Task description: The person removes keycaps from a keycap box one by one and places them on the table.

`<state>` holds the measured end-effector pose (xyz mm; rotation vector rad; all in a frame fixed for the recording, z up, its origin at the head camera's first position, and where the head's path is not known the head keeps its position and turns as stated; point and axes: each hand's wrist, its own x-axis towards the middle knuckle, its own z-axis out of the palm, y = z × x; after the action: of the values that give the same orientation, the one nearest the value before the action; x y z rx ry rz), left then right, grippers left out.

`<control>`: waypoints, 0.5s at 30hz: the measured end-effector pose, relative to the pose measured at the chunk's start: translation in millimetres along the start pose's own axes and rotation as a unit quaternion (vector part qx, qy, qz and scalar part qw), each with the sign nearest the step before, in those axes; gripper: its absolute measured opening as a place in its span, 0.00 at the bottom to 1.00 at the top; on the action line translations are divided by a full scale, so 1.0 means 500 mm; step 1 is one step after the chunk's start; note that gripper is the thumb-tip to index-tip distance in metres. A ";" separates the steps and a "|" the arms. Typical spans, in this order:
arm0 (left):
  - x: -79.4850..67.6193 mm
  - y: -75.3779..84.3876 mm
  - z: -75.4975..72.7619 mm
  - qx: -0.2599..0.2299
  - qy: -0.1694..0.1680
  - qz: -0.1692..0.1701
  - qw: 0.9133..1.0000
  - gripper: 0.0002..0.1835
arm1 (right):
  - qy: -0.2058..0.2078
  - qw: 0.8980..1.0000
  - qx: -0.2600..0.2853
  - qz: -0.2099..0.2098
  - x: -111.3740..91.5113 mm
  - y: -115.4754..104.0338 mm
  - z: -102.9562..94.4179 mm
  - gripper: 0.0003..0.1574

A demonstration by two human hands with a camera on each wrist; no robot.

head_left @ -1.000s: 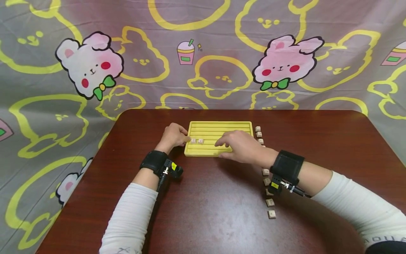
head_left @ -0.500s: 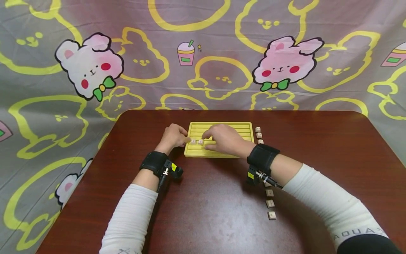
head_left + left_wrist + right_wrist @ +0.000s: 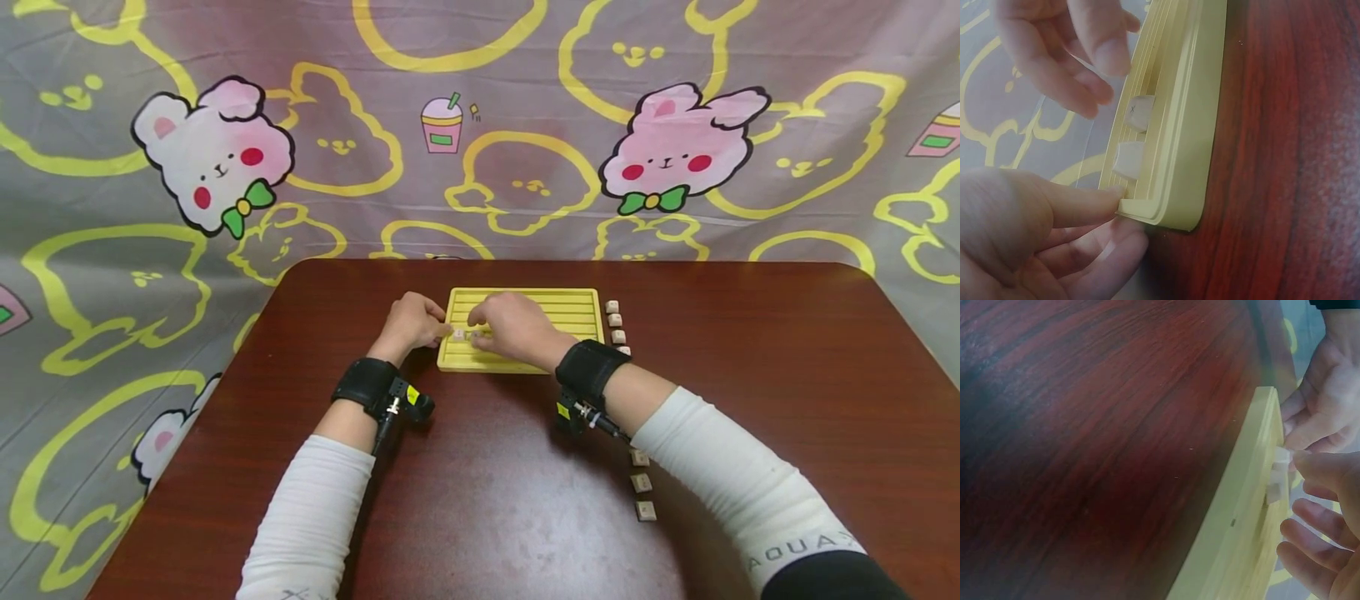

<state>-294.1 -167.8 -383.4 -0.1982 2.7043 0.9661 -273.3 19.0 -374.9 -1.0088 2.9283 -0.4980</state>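
Note:
A yellow ridged tray (image 3: 577, 319) lies on the table, with two small off-white letter tiles in one groove near its left end. My left hand (image 3: 412, 321) grips that left end, thumb on the rim and fingers against the outside. Just inside the rim sits the first tile (image 3: 1129, 160); beside it, a small gap away, is the second tile (image 3: 1140, 114), which bears an X-like mark. Over the tray hovers my right hand (image 3: 520, 327), its thumb and fingers apart close to the second tile. Nothing shows between those fingers in the left wrist view.
A column of loose tiles (image 3: 615, 320) runs down the table (image 3: 480, 500) to the right of the tray, more of them (image 3: 641, 482) nearer the front. My right forearm covers the column's middle. A patterned cloth (image 3: 517, 200) hangs behind the table.
My right hand has moved left across the tray to the second tile, and its forearm now covers part of the tile column. The left hand and tray stay where they were.

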 end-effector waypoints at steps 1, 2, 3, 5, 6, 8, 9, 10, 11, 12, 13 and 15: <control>0.000 -0.001 0.000 0.000 0.001 0.001 1.000 0.18 | 0.001 1.000 -0.002 0.001 0.001 0.001 0.003 0.16; 0.000 -0.001 0.000 0.001 0.002 0.002 1.000 0.18 | 0.001 1.000 -0.004 0.002 0.002 0.003 0.006 0.16; 0.000 -0.002 0.001 0.002 0.004 0.003 1.000 0.18 | 0.001 1.000 -0.006 0.004 0.003 0.004 0.009 0.16; -0.001 -0.002 0.001 0.005 0.006 0.007 1.000 0.17 | 0.000 1.000 -0.011 0.009 0.005 0.006 0.012 0.16; -0.001 -0.002 0.001 0.004 0.007 0.009 1.000 0.17 | 0.000 1.000 -0.014 0.011 0.006 0.008 0.014 0.16; -0.002 -0.001 0.000 0.006 0.008 0.010 1.000 0.17 | -0.001 1.000 -0.018 0.016 0.007 0.009 0.017 0.16; -0.002 -0.001 0.000 0.005 0.007 0.009 1.000 0.17 | -0.002 1.000 -0.020 0.018 0.008 0.010 0.018 0.16; -0.002 -0.001 0.001 0.004 0.007 0.008 1.000 0.17 | -0.002 1.000 -0.021 0.019 0.009 0.011 0.020 0.16; -0.002 0.000 0.001 0.002 0.006 0.006 1.000 0.17 | -0.003 1.000 -0.020 0.020 0.009 0.011 0.021 0.16; -0.001 0.000 0.001 0.000 0.004 0.004 1.000 0.17 | -0.003 1.000 -0.019 0.020 0.010 0.011 0.022 0.16; -0.001 0.000 0.001 -0.001 0.004 0.002 1.000 0.17 | -0.004 1.000 -0.018 0.021 0.011 0.011 0.024 0.15; 0.000 0.000 0.002 -0.002 0.003 -0.001 1.000 0.17 | -0.004 1.000 -0.017 0.018 0.012 0.011 0.026 0.14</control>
<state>-293.7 -167.2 -384.1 -0.2046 2.7084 0.9720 -280.0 15.3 -388.4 -0.9581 2.9528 -0.4426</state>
